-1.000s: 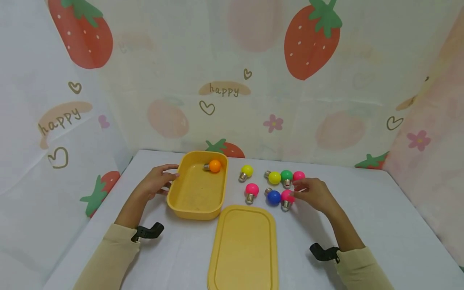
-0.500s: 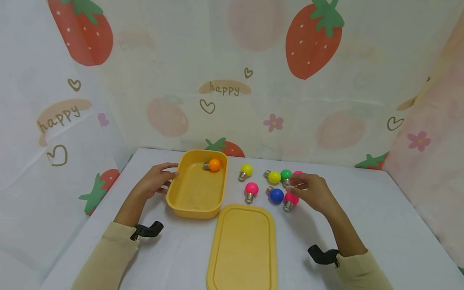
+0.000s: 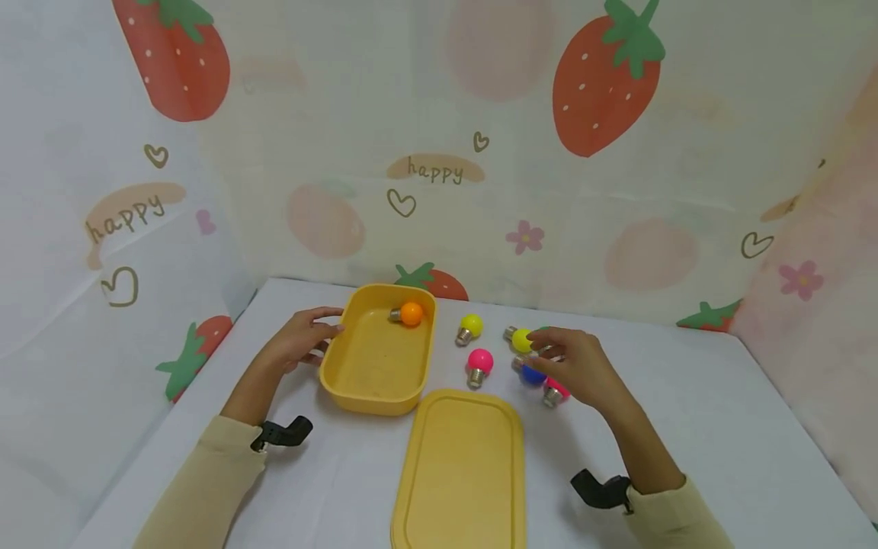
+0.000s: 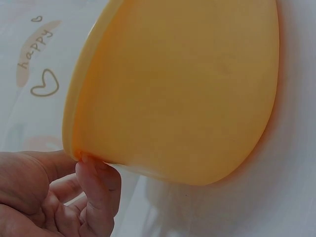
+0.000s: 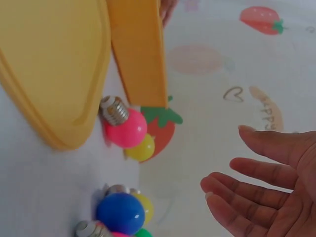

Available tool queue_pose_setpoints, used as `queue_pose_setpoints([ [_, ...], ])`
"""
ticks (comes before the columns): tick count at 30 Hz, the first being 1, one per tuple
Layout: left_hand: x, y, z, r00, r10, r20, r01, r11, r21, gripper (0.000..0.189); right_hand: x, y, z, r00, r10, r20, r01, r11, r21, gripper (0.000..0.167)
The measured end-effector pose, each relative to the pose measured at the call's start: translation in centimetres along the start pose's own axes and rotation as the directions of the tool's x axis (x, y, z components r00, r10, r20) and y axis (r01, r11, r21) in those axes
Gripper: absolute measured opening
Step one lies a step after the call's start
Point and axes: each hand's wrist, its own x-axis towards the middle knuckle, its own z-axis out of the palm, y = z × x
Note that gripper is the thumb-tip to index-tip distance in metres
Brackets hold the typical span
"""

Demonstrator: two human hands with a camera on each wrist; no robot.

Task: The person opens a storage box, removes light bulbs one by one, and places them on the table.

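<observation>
My left hand (image 3: 299,338) holds the left wall of a yellow plastic box (image 3: 373,374), its fingertips at the rim. In the left wrist view the curled fingers (image 4: 97,190) meet the wall just under the rim. An orange light bulb (image 3: 411,313) lies in the box at the far right. My right hand (image 3: 572,362) hovers over a cluster of bulbs with loosely bent fingers and nothing between them. Partly beneath it are a yellow bulb (image 3: 522,340), a blue bulb (image 5: 121,213) and a pink bulb (image 3: 554,392). A green bulb (image 5: 143,233) is mostly hidden.
Between the box and the cluster lie another yellow bulb (image 3: 471,325) and another pink bulb (image 3: 480,361). The flat yellow lid (image 3: 458,473) lies in front of them, right of the box. A strawberry-print cloth (image 3: 439,229) hangs behind the white table.
My right hand has moved left across the cluster. The blue bulb and the nearest pink bulb shifted slightly right. The left hand and box stay put.
</observation>
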Motion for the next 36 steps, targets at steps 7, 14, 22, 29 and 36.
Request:
queue_pose_setpoints([
  [7, 0.2, -0.1, -0.3, 1.000, -0.006, -0.014, 0.006, 1.000, 0.002, 0.055, 2.5, -3.0, 0.6, 0.998, -0.062, 0.033, 0.062, 0.998, 0.002, 0.035],
  [14, 0.2, 0.0, -0.3, 1.000, -0.012, -0.012, 0.012, 1.000, 0.000, 0.055, 5.7, -5.2, 1.8, 0.987, -0.123, 0.100, 0.123, 0.992, 0.001, 0.033],
  [22, 0.2, 0.1, -0.4, 1.000, 0.000, -0.007, 0.000, 1.000, -0.006, 0.055, 9.0, -6.2, 3.4, 0.978, -0.124, 0.169, 0.130, 0.991, -0.023, 0.032],
  [29, 0.3, -0.2, -0.5, 1.000, -0.002, -0.003, 0.002, 1.000, -0.011, 0.055, 11.5, -6.5, 4.9, 0.954, -0.186, 0.234, 0.198, 0.980, -0.031, 0.032],
  [36, 0.3, -0.3, -0.2, 1.000, -0.017, -0.008, 0.017, 1.000, -0.025, 0.054, 13.3, -7.1, 6.5, 0.940, -0.190, 0.285, 0.220, 0.972, -0.078, 0.035],
])
